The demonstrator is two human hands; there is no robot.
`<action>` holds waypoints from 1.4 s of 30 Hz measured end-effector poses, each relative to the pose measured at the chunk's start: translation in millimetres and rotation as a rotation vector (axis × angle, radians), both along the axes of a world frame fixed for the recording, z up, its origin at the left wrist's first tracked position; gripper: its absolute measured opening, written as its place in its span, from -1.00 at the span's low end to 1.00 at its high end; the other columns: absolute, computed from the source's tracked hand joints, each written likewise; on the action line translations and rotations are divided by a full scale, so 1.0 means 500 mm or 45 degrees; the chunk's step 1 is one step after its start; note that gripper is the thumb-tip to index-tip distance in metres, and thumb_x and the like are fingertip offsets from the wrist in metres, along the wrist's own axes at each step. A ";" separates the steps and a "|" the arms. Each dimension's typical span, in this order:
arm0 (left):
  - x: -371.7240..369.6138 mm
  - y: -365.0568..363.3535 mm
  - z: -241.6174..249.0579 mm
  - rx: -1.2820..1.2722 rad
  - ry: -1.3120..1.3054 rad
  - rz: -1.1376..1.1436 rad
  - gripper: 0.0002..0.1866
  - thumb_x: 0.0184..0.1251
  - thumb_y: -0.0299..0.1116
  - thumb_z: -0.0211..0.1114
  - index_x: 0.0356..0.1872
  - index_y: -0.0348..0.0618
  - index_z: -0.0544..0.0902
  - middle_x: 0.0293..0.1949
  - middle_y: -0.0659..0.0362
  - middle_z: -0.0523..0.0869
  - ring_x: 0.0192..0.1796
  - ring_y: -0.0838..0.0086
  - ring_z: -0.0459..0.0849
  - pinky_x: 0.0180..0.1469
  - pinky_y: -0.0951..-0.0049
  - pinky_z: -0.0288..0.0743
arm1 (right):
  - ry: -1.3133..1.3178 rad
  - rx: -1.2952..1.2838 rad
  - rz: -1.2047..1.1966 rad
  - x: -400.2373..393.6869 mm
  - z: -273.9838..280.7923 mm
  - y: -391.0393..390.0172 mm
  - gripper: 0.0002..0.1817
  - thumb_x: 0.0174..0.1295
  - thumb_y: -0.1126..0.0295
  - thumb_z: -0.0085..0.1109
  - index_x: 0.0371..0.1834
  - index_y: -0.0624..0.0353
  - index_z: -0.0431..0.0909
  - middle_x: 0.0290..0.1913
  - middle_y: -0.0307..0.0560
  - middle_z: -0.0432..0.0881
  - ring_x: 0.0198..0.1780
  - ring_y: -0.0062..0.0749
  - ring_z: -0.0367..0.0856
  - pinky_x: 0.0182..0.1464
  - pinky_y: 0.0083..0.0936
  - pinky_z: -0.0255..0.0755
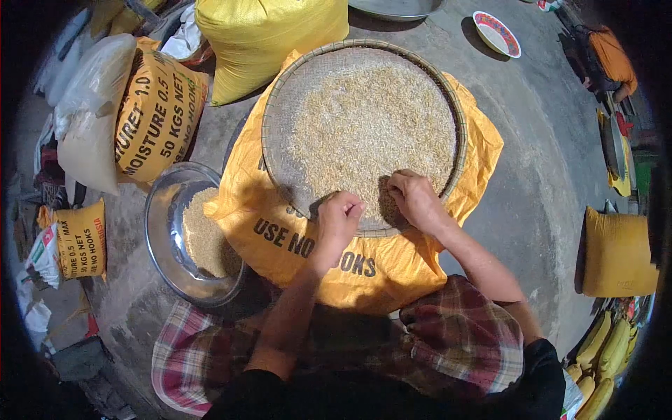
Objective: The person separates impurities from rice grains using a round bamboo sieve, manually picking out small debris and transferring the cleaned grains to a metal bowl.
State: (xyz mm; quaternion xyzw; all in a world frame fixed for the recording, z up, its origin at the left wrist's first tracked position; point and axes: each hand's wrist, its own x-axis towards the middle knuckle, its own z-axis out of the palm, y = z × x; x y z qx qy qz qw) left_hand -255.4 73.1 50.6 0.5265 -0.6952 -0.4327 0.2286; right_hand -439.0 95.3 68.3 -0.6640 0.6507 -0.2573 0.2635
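A round woven winnowing tray [274,115] rests on an orange sack [280,238] in front of me, with pale, husky grain [378,119] spread over it. My left hand [340,218] is over the tray's near rim, fingers curled in and pressed together. To its right, my right hand [416,199] reaches further over the grain with fingertips pinched downward. Whatever sits between the fingers of either hand is too small or hidden to make out. Left of the sack stands a steel basin [162,241] holding finer brownish grain [206,238].
A full yellow sack [273,35] stands behind the tray, beside a printed orange sack [157,115]. A patterned bowl [497,35] and a metal pan [399,7] are at the back. On the right are a yellow container [617,255] and several long yellowish fruits or vegetables [602,350].
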 end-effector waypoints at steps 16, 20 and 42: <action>-0.120 -0.107 0.036 0.213 0.194 0.003 -0.85 0.11 -0.36 0.29 -0.38 -0.23 0.57 -0.48 0.18 0.63 -0.44 0.57 0.56 -0.37 0.52 0.45 | 0.152 -0.294 -0.333 -0.101 0.021 -0.066 -0.92 0.03 0.55 0.13 -0.38 0.28 0.52 -0.43 0.05 0.56 -0.39 -0.24 0.58 -0.34 -0.45 0.41; -0.202 -0.169 0.067 -0.175 0.261 -0.094 -0.82 0.06 -0.35 0.31 -0.39 -0.23 0.58 -0.45 0.07 0.64 -0.41 0.34 0.60 -0.33 0.38 0.45 | -0.264 -0.033 -0.449 -0.118 0.037 -0.059 -0.92 0.05 0.51 0.17 -0.41 0.29 0.53 -0.47 -0.11 0.56 -0.45 -0.48 0.54 -0.38 -0.53 0.40; -0.243 -0.309 0.087 -0.137 -0.069 -0.041 -0.81 0.08 -0.32 0.26 -0.31 -0.18 0.62 -0.34 0.06 0.67 -0.29 0.33 0.64 -0.22 0.38 0.49 | -0.060 -0.031 -0.542 -0.149 0.071 -0.122 -0.89 0.01 0.49 0.18 -0.38 0.26 0.55 -0.45 0.04 0.62 -0.39 -0.22 0.61 -0.29 -0.43 0.44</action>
